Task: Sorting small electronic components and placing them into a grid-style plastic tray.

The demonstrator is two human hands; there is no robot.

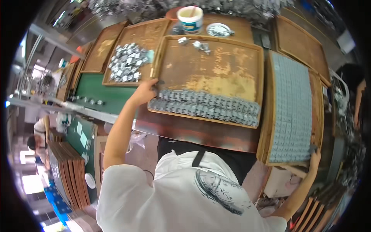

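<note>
My left hand point(147, 91) is closed over the left rim of the middle wooden tray point(261, 73), near its front corner. Dark patches show at its fingertips. Rows of small grey metal parts point(205, 104) line the front of that tray, and a few loose silvery pieces point(201, 46) lie at its back. Far to the right, my right hand point(315, 157) is at the front right corner of a second wooden tray point(266, 127), its fingers closed at the rim. Something dark is at those fingertips, too small to name. Tightly packed grey parts point(291, 108) cover most of this tray.
A tray at the left holds a heap of silvery parts point(126, 62). Behind the middle tray stand a white bucket point(190, 20) and a small white dish point(219, 30). Stacked wooden trays point(69, 174) are at the lower left. Other people are at both sides.
</note>
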